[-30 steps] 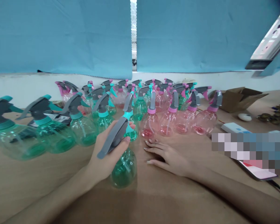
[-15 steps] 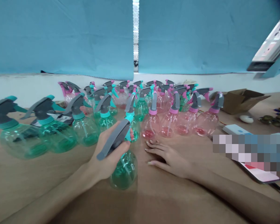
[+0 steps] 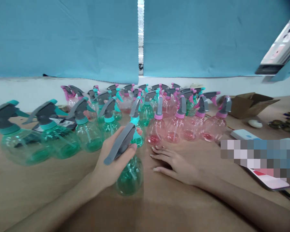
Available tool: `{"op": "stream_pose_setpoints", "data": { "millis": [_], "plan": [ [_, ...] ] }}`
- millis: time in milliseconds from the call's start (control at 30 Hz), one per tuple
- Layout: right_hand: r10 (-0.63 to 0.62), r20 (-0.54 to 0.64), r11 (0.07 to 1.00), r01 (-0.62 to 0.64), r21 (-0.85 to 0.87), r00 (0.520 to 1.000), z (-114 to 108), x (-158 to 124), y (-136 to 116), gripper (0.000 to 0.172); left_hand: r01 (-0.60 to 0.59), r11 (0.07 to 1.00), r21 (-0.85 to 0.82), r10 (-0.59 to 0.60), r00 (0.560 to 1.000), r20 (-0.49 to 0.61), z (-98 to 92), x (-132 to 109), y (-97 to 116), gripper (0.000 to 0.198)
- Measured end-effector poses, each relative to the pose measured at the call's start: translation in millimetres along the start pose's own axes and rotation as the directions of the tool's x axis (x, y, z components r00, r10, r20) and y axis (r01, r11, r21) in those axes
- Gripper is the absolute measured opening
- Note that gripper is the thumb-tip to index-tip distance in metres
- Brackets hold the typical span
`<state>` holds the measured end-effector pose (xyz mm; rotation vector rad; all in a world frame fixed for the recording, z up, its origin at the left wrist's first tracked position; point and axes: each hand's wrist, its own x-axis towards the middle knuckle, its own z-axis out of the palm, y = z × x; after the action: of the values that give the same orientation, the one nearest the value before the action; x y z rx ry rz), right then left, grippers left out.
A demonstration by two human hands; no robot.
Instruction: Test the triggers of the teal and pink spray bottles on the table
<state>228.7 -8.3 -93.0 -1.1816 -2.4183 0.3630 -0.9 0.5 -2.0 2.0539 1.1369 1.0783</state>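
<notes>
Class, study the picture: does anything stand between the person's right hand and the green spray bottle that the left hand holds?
Nothing visible does. The right hand lies flat on the table, beside the green spray bottle gripped by the left hand; only bare tabletop separates them.

On the table [image 3: 50,180] a crowd of spray bottles [image 3: 157,129] stands behind one nearer bottle [image 3: 130,175]; a box [image 3: 248,103] sits to their right, curtains [image 3: 62,38] behind all.

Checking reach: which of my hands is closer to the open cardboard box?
Right. The right hand rests flat left of the cardboard box; the left hand grips a green bottle farther left.
</notes>
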Motion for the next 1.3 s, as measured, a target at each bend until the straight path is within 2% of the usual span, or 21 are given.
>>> {"op": "stream_pose_setpoints", "data": {
  "millis": [200, 400, 1300],
  "plan": [
    [0.005, 0.0, 1.0, -0.005, 0.003, 1.0, -1.2, 0.0, -1.7, 0.052, -0.002, 1.0, 0.013, 0.002, 1.0, -0.007, 0.5, 1.2, 4.5, 0.015],
    [0.013, -0.002, 1.0, -0.013, 0.009, 1.0, -0.1, -0.2, -1.0, 0.053, -0.003, 1.0, 0.007, 0.003, 0.999, -0.036, 1.3, 0.0, 4.0, 0.022],
    [0.004, 0.014, 1.0, -0.003, -0.012, 1.0, -0.1, 0.1, -0.2, 0.053, 0.006, 1.0, 0.012, -0.006, 1.0, -0.015, 1.5, 1.1, 3.6, 0.025]
  ]
}}
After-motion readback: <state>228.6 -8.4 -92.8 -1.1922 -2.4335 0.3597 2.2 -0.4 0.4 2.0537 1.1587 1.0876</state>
